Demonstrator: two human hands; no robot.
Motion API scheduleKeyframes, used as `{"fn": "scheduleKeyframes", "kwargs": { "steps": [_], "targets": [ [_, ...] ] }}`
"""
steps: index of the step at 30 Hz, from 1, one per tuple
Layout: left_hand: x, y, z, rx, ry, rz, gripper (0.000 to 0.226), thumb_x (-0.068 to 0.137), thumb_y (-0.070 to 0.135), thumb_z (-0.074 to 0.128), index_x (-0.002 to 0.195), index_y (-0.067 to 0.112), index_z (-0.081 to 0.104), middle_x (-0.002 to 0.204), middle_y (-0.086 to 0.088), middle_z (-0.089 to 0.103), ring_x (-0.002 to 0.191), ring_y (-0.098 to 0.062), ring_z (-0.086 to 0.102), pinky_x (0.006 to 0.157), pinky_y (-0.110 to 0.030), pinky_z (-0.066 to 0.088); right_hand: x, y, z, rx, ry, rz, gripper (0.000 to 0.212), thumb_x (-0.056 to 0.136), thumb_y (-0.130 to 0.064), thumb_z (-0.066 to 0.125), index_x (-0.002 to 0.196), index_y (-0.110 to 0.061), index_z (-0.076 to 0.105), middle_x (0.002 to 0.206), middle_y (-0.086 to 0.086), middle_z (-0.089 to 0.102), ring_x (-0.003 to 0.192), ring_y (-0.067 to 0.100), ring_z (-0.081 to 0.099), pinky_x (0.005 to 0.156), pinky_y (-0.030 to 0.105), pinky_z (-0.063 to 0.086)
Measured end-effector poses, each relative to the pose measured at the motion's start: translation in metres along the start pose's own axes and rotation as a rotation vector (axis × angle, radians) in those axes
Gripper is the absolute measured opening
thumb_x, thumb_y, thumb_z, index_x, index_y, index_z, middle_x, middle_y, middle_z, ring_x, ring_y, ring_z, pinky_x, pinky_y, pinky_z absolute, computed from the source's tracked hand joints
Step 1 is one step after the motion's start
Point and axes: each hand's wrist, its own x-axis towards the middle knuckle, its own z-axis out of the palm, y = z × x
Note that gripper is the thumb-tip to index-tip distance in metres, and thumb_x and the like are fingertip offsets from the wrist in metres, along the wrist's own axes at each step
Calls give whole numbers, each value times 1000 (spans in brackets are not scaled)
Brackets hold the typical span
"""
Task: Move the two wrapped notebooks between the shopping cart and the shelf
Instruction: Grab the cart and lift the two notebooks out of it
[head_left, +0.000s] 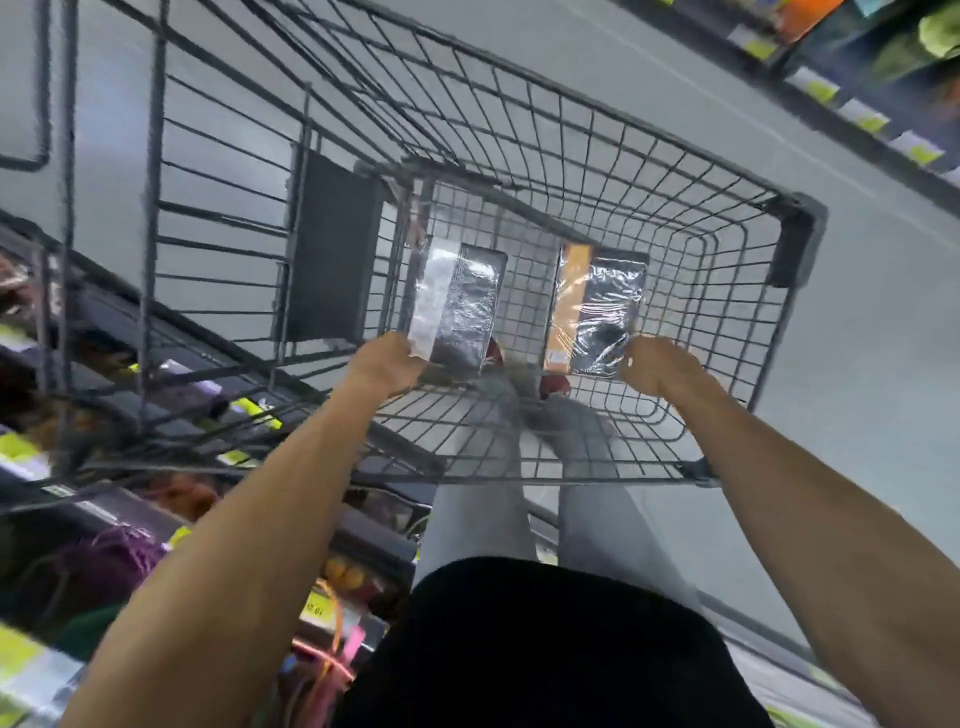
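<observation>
While each hand grips one wrapped notebook (left hand (387, 364), silver-banded notebook (457, 306); right hand (649, 366), orange-banded notebook (597, 312)) low inside the shopping cart (795, 244), step reads as cart-side transfer; lift-or-release undetermined; next move needs clearing the rim.

1. A grey wire shopping cart (649, 171) stands on a pale grey floor (857, 322).
2. Inside its basket are two wrapped notebooks: a white-banded notebook (457, 306) on the left and an orange-banded notebook (592, 312) on the right, apart from each other.

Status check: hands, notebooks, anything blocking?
Left hand grips white-banded notebook. Right hand grips orange-banded notebook. Both inside cart. Nothing blocking.
</observation>
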Motion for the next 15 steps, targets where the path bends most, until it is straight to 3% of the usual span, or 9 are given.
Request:
{"fn": "scheduleKeyframes", "kwargs": {
  "steps": [2,6,11,15],
  "targets": [
    [14,-1,1,-53,-1,-43,18,95,17,54,110,9,62,107,-11,67,93,-26,61,80,-37,48,9,-6,4,28,23,9,39,95,-33,53,130,-18,59,130,10,61,118,32,57,94,41,49],
    [47,6,6,-88,41,-83,27,93,12,55,120,7,59,114,-13,65,103,-29,61,91,-39,49,29,-21,12,106,94,57,36,93,-22,58,125,-7,57,122,19,63,112,36,61,89,42,52],
    [81,15,23,-79,75,-133,39,95,11,57,133,1,50,119,-17,63,106,-33,60,85,-37,46,59,-16,32,189,109,225,58,91,-31,60,142,-10,42,133,18,55,122,37,54,93,43,48],
    [102,9,43,-160,76,-202,50,92,10,61,137,5,41,116,-10,60,116,-32,59,96,-39,45,79,-2,50,252,122,332,48,91,-38,59,128,-7,58,125,14,64,115,35,62,84,38,49]
  ]
}}
